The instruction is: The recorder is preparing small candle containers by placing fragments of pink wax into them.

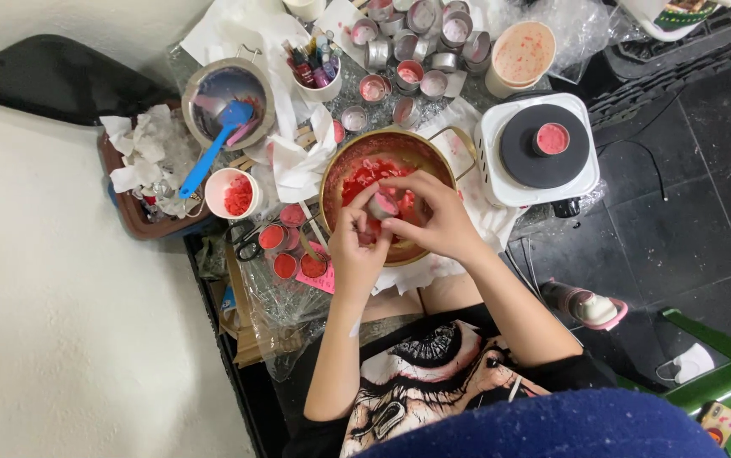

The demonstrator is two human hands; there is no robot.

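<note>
Your left hand point(355, 246) and right hand point(433, 216) both grip a small tin point(381, 205) over a brass bowl point(336, 182), perhaps holding red wax. Empty tins point(416, 38) crowd behind; a hot plate point(537, 151) sits right.

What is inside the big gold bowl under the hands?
The gold bowl holds red wax-like chunks and a smeared red coating. Both hands, left and right, holding a small tin, cover its near half.

A pink rectangular label point(318, 276) is being seen lying beside the red-filled tins at the table's near edge. A colourful printed package point(719, 420) is being glimpsed at the lower right corner.
</note>
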